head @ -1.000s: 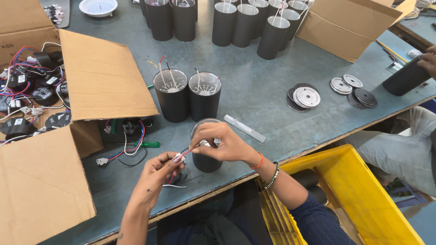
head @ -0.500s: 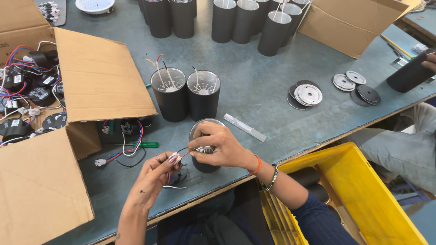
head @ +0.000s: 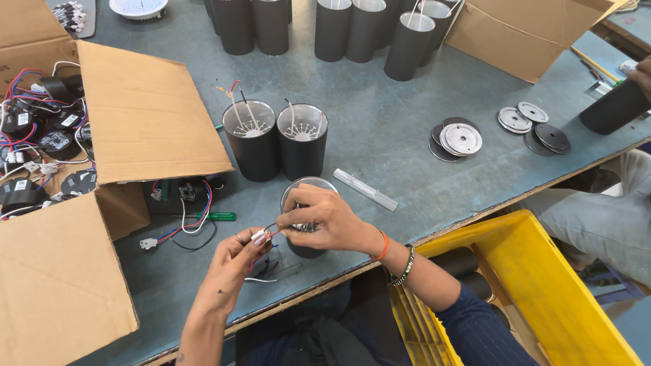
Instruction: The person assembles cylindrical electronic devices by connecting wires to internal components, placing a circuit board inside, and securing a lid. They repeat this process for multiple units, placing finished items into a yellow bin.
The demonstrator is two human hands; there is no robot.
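The right hand (head: 325, 220) curls over the rim of a black cylindrical housing (head: 306, 240) standing near the front edge of the grey table (head: 380, 129), fingertips pinching thin wires. The left hand (head: 234, 264) pinches a small white connector (head: 259, 236) just beside it. Judging by this, wiring is under way; mating the connector wants a steady, aligned push

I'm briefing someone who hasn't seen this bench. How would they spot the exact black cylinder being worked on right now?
Start at the big open cardboard box on the left of the grey-blue table. Beside its flap stand two black cylinders with wires sticking up. The worked cylinder stands alone nearer the table's front edge, gripped by the right hand, with the left hand pinching its small white connector.
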